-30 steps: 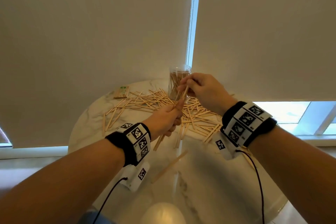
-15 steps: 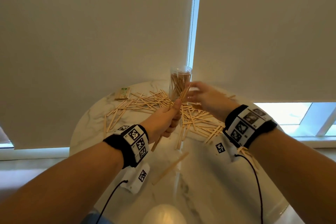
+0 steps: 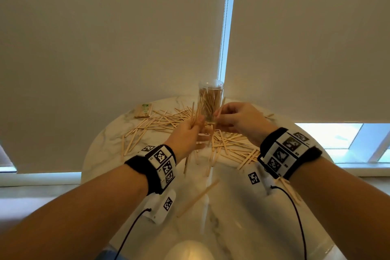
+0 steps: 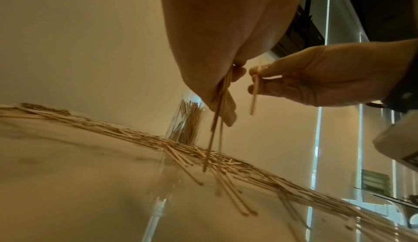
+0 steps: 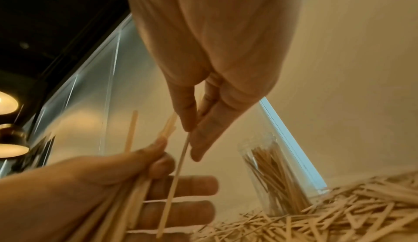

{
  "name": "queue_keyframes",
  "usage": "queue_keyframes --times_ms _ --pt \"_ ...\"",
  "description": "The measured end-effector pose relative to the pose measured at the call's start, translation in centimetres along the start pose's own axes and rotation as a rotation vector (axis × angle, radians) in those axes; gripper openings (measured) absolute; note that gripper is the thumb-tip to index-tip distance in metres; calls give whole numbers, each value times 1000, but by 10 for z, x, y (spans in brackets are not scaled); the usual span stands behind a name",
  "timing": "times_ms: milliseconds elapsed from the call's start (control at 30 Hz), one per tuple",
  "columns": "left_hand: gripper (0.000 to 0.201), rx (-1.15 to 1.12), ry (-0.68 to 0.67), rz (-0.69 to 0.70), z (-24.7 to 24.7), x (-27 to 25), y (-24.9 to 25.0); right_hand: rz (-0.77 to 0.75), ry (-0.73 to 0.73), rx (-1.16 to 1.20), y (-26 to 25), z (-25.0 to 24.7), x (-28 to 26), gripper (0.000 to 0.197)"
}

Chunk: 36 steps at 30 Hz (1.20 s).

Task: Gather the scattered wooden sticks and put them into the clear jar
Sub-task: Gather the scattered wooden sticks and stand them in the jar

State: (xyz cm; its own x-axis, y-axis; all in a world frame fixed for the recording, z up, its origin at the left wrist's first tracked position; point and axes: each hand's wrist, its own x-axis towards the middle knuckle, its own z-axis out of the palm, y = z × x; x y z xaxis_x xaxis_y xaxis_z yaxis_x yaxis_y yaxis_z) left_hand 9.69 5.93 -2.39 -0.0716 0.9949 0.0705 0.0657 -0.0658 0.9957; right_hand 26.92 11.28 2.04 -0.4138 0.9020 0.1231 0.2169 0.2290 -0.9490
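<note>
A clear jar (image 3: pixel 211 99) stands upright at the back of the round marble table (image 3: pixel 242 217), partly filled with wooden sticks. Many loose sticks (image 3: pixel 164 121) lie scattered in front of it and to both sides. My left hand (image 3: pixel 197 124) grips a bundle of sticks (image 4: pixel 220 106), held nearly upright just left of the jar. My right hand (image 3: pixel 218 115) pinches a single stick (image 5: pixel 178 165) between thumb and fingers, close beside the left hand's bundle (image 5: pixel 126 197) and in front of the jar (image 5: pixel 273 176).
A wrapped pack of sticks (image 3: pixel 143 110) lies at the table's back left. One stray stick (image 3: pixel 198 198) lies nearer me, mid-table. Roller blinds (image 3: pixel 105 48) hang right behind the table, with a bead chain (image 3: pixel 223 27) above the jar.
My right hand came down from the jar's mouth to the left hand and now pinches one stick. The left hand has tilted its bundle more upright.
</note>
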Motion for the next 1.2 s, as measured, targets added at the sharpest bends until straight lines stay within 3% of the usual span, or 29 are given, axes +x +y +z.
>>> queue_keyframes --times_ms 67,133,267,400,467,600,767,867,967,1100,1200 --pt "35 4 -67 12 9 -2 2 -19 0 -99 0 4 -2 9" --pt "32 67 -39 20 18 -3 1 -49 49 -206 1 6 -4 10" --pt "34 511 51 95 17 1 -4 2 91 -322 6 -6 -9 18" --pt "44 1106 -227 -35 8 -7 -18 285 112 -613 27 -48 -13 22" --pt "49 1290 -282 -64 11 -14 -26 377 105 -784 40 -68 -16 28" --pt "40 1319 -300 -58 20 -20 -32 493 160 -1022 56 -85 -30 43" --pt "58 1284 -346 -76 30 -19 -24 622 -68 -1219 57 -73 -45 87" --pt "49 1349 -389 -45 33 -21 -22 610 -176 -1265 63 -56 -43 102" --pt "28 1360 -399 7 34 -19 -20 541 -201 -1250 63 -32 -36 90" --pt "49 1321 -433 14 33 -26 -21 450 -255 -1225 47 -7 -25 47" --pt "46 1332 -478 -52 31 -28 -23 431 -235 -1236 44 3 -17 39"
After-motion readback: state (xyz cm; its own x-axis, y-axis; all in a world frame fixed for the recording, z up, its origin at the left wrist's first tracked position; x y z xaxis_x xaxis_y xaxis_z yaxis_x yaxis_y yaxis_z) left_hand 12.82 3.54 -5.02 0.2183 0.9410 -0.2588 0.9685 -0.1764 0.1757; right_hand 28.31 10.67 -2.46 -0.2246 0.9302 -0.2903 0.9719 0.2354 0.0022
